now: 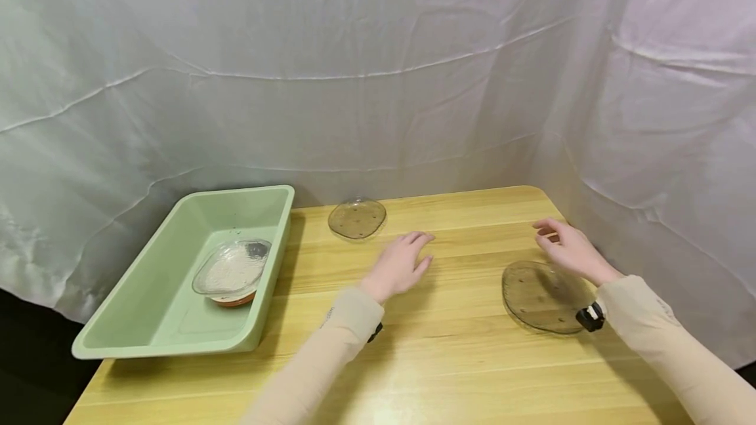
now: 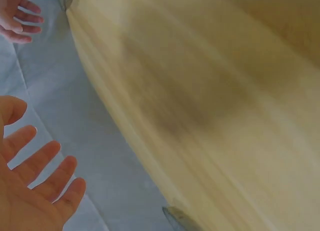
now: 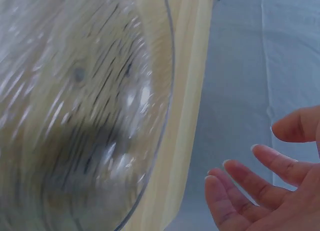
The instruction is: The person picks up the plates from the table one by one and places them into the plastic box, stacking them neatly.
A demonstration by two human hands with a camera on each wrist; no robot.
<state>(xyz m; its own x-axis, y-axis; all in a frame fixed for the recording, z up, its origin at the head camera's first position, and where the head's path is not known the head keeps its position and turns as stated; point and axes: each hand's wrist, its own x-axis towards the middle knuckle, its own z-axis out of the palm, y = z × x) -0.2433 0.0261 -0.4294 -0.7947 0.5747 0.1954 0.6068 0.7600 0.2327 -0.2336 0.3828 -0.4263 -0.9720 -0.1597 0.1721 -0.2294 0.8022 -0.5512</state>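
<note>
Above the middle of the wooden table, my left hand (image 1: 397,263) is held in the air with loosely spread fingers and nothing in it. My right hand (image 1: 571,251) hovers over the far edge of a clear glass plate (image 1: 540,303) on the right side, its fingers slightly bent and holding nothing. That plate fills much of the right wrist view, its ridged surface (image 3: 75,91) apart from the fingers. Farther back, a smaller clear glass plate (image 1: 357,218) lies near the table's rear edge. The left wrist view catches only a rim of a glass plate (image 2: 181,220).
A green plastic tub (image 1: 159,340) stands on the left of the table (image 1: 437,366). Inside it, a clear glass dish (image 1: 230,271) rests on top of an orange-rimmed dish (image 1: 236,300). Grey cloth (image 1: 354,84) hangs behind and on the right.
</note>
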